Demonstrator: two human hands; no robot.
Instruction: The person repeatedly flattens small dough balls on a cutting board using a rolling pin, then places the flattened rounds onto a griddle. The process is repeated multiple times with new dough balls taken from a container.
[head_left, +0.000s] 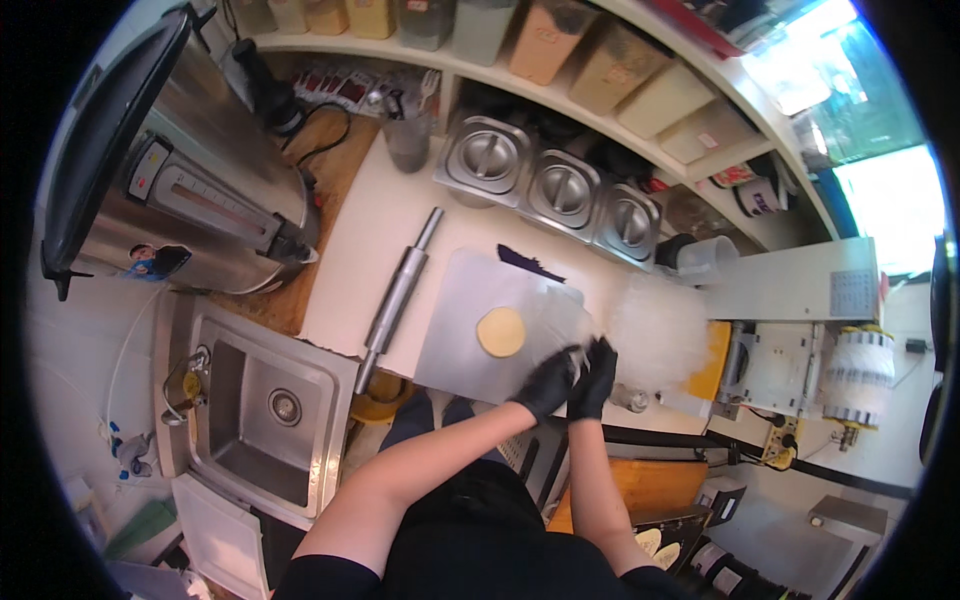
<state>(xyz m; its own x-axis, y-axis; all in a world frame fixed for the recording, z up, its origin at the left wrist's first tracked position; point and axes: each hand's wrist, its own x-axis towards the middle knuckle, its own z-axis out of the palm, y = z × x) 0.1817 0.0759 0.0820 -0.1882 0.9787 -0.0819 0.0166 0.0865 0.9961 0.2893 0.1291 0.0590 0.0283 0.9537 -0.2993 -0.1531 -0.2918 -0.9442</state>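
Both hands wear black gloves and meet at the right edge of a grey metal sheet. My left hand (551, 384) and my right hand (594, 379) pinch a thin clear plastic sheet (562, 319) between them, its upper part spread over the metal sheet (457, 330). A flat round piece of pale yellow dough (501, 332) lies on the metal, left of the plastic. Farther left, a metal rolling pin (397, 300) rests at a slant on the white counter. To the right of my hands is a pile of clear plastic sheets (660, 330).
Three lidded steel containers (564, 192) line the back, beside a grey cup of utensils (407, 142). A large steel dispenser (202, 180) and a sink (262, 420) are at left. A small clear jar (630, 398) stands by the front edge; a sealing machine (795, 345) is at right.
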